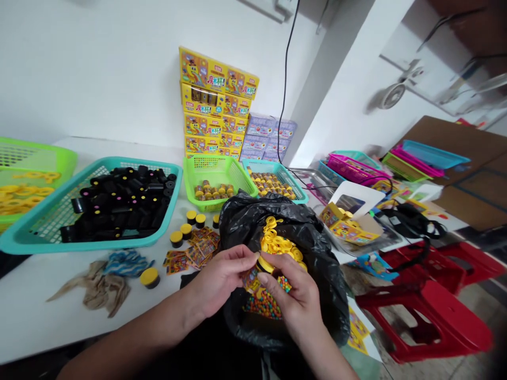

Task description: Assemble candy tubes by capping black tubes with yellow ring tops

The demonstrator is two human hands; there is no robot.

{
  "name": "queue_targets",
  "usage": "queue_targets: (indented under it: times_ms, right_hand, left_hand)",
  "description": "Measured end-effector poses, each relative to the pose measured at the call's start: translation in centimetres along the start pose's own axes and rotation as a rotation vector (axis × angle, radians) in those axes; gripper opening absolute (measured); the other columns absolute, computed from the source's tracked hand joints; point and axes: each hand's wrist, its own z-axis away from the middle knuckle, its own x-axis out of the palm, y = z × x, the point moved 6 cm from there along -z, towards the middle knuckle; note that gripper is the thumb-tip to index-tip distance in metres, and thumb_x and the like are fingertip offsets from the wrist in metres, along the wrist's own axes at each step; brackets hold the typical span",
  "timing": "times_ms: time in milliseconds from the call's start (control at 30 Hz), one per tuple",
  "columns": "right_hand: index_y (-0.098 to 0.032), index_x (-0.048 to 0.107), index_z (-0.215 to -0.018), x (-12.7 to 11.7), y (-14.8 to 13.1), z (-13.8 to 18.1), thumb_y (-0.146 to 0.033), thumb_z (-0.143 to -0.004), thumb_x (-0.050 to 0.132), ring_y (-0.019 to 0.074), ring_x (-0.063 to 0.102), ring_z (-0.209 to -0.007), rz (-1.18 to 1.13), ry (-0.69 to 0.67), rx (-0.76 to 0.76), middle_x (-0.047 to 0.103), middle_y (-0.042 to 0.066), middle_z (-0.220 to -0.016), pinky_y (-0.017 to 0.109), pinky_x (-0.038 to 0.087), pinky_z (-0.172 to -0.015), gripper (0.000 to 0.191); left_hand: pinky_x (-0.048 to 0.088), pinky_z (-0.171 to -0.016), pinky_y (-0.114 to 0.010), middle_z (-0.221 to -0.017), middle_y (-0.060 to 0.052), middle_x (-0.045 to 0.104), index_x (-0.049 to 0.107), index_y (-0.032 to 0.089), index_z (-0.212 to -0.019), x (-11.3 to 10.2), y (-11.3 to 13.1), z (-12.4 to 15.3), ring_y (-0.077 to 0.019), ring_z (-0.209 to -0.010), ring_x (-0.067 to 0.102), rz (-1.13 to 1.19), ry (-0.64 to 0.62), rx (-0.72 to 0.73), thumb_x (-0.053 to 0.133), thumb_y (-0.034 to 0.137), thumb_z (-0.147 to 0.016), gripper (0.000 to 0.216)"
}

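Note:
My left hand [222,279] and my right hand [295,295] meet over an open black plastic bag [317,264]. Both pinch a small tube with a colourful printed label and a yellow cap [264,265]. The bag holds a heap of yellow caps [279,243] at the back and small multicoloured candies [265,306] just under my hands. Loose printed labels [196,250] lie on the white table left of the bag, with a few capped black tubes [186,230] beside them.
A teal basket [24,243] of black tubes, green baskets [237,182] and a stack of yellow boxes [216,100] stand behind. Cloth gloves [106,279] lie at the front left. Red stools [428,311] and cables sit to the right.

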Motion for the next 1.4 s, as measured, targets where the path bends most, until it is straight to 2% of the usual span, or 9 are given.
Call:
queue_targets:
  times_ms: [233,433,567,667,733,867,1067,1267,1400]
  right_hand:
    - [-0.025,0.065,-0.125,0.8,-1.0,0.8,-0.020,-0.090,0.062,0.0233,0.067,-0.096,0.039,0.035,-0.052,0.072,0.008,-0.106,0.038,0.053,-0.084,0.035]
    - [-0.028,0.067,-0.112,-0.3,-1.0,1.0,-0.017,-0.087,0.067,0.0224,0.065,-0.094,-0.023,0.073,-0.079,0.070,0.005,-0.101,0.038,0.051,-0.084,0.027]
    - [-0.026,0.062,-0.119,-0.9,-1.3,0.8,-0.021,-0.086,0.068,0.0232,0.064,-0.096,0.075,0.100,-0.093,0.068,0.006,-0.103,0.038,0.052,-0.083,0.034]
    - [-0.024,0.063,-0.116,-0.9,-1.4,0.5,-0.023,-0.084,0.071,0.0213,0.064,-0.083,0.138,0.089,-0.119,0.067,0.005,-0.092,0.034,0.053,-0.072,0.032]
    - [-0.024,0.063,-0.115,-1.1,-1.4,0.6,-0.019,-0.083,0.071,0.0197,0.062,-0.078,0.196,0.131,-0.167,0.065,0.005,-0.087,0.032,0.053,-0.067,0.033]
    - [-0.024,0.059,-0.126,-1.0,-1.5,1.0,-0.010,-0.085,0.066,0.0208,0.062,-0.084,0.326,0.160,-0.287,0.064,0.008,-0.097,0.035,0.055,-0.073,0.044]
    - [-0.022,0.056,-0.127,-0.8,-0.5,1.2,-0.017,-0.086,0.069,0.0230,0.062,-0.085,0.283,0.154,-0.204,0.063,0.009,-0.096,0.037,0.055,-0.071,0.043]
    - [-0.022,0.055,-0.131,-0.5,-1.2,1.8,-0.011,-0.085,0.066,0.0231,0.062,-0.083,0.397,0.158,-0.337,0.065,0.010,-0.098,0.039,0.055,-0.072,0.049]
    - [-0.021,0.059,-0.126,-0.8,-0.5,1.7,-0.013,-0.087,0.067,0.0222,0.062,-0.087,0.266,0.140,-0.226,0.064,0.009,-0.098,0.037,0.055,-0.074,0.041]
  left_hand:
    - [0.036,-0.057,-0.020,-0.067,0.002,0.057,0.064,0.014,-0.072,0.0,0.3,0.0,-0.0069,-0.060,0.049,-0.035,0.092,0.064,0.083,0.029,-0.070,0.024]
    - [0.045,-0.062,-0.025,-0.075,0.000,0.059,0.060,0.015,-0.074,0.9,-0.6,-0.3,-0.0118,-0.068,0.056,0.016,-0.050,-0.016,0.078,0.038,-0.076,0.029]
    - [0.045,-0.061,-0.023,-0.073,0.000,0.060,0.062,0.014,-0.076,1.1,0.0,-0.7,-0.0109,-0.066,0.057,-0.009,-0.046,0.009,0.083,0.033,-0.070,0.029]
    - [0.045,-0.060,-0.023,-0.074,0.000,0.063,0.064,0.015,-0.083,1.0,0.2,-1.0,-0.0109,-0.066,0.058,-0.033,-0.004,0.027,0.088,0.029,-0.064,0.033]
    - [0.047,-0.062,-0.025,-0.075,-0.001,0.065,0.064,0.015,-0.085,1.1,-0.1,-1.2,-0.0126,-0.066,0.059,0.002,-0.003,0.005,0.087,0.033,-0.065,0.035]
    - [0.049,-0.064,-0.027,-0.074,-0.002,0.064,0.064,0.015,-0.076,1.3,-1.1,-1.6,-0.0134,-0.066,0.060,0.104,0.001,-0.055,0.082,0.038,-0.071,0.030]
    - [0.048,-0.061,-0.023,-0.077,-0.002,0.066,0.069,0.013,-0.075,1.0,-1.2,-2.0,-0.0121,-0.068,0.061,0.141,0.090,-0.059,0.085,0.018,-0.063,0.021]
    - [0.050,-0.065,-0.023,-0.078,-0.004,0.069,0.074,0.012,-0.082,1.3,-1.8,-2.1,-0.0123,-0.070,0.062,0.222,0.028,-0.106,0.085,0.027,-0.066,0.025]
    - [0.048,-0.063,-0.022,-0.080,-0.004,0.070,0.074,0.012,-0.083,1.2,-1.9,-2.1,-0.0117,-0.069,0.062,0.213,0.011,-0.135,0.083,0.026,-0.070,0.020]
